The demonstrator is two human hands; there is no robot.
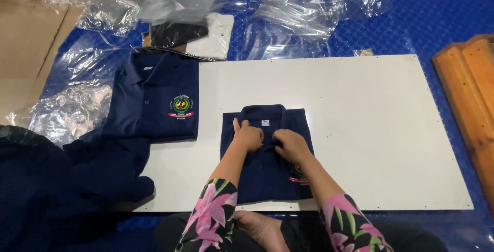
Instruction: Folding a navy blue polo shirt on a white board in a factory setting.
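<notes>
Shirt (257, 180), navy and folded into a neat rectangle, lies near the front edge of the big white board (370, 128) that we see spread over a blue mat (437, 20). Left of it, half on the board, we find a second folded navy shirt (154, 103) with a round badge on its chest, and a loose heap of dark blue cloth (56, 185) beside that. Crumpled clear plastic bags (303, 10) litter the far side. Our left hand (248, 136) and right hand (290, 145) rest close together on the shirt just below its collar, fingers curled and pinching at the placket; we cannot tell how firmly they grip.
</notes>
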